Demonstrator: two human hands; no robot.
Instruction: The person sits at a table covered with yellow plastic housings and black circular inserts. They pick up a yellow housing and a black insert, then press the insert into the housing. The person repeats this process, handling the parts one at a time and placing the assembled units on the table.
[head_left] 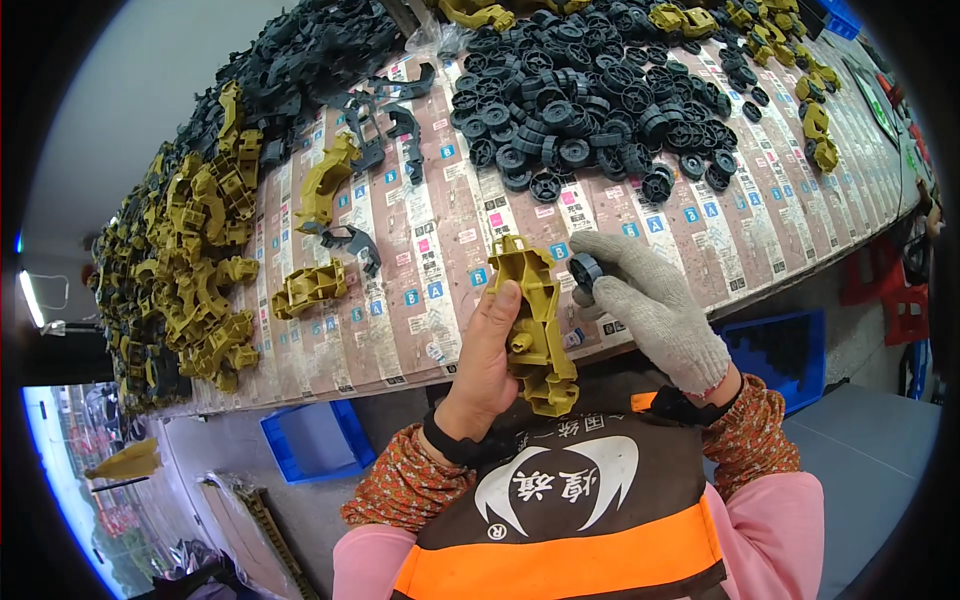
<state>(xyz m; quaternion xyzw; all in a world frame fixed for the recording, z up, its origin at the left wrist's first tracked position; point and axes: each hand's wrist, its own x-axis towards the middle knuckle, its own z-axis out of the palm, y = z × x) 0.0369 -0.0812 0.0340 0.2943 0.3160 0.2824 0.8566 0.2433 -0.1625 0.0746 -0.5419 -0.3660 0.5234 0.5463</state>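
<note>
My bare left hand (487, 345) is closed around a yellow plastic toy-car body (541, 340), held lengthwise above the near edge of the table with its hollow side showing. To the right of it, my right hand (652, 310), in a pale knitted glove, pinches a small black toy wheel (585, 271) between thumb and fingers. The wheel is close to the body's right side but looks apart from it. A large heap of similar black wheels (560, 110) lies beyond my hands.
Many yellow car bodies (190, 260) are piled at the left, with dark plastic parts (290, 70) heaped behind them. A loose yellow body (309, 288) lies nearer on the table (400, 340). Blue bins (318, 440) stand below the table edge; red stools (900, 310) are at the right.
</note>
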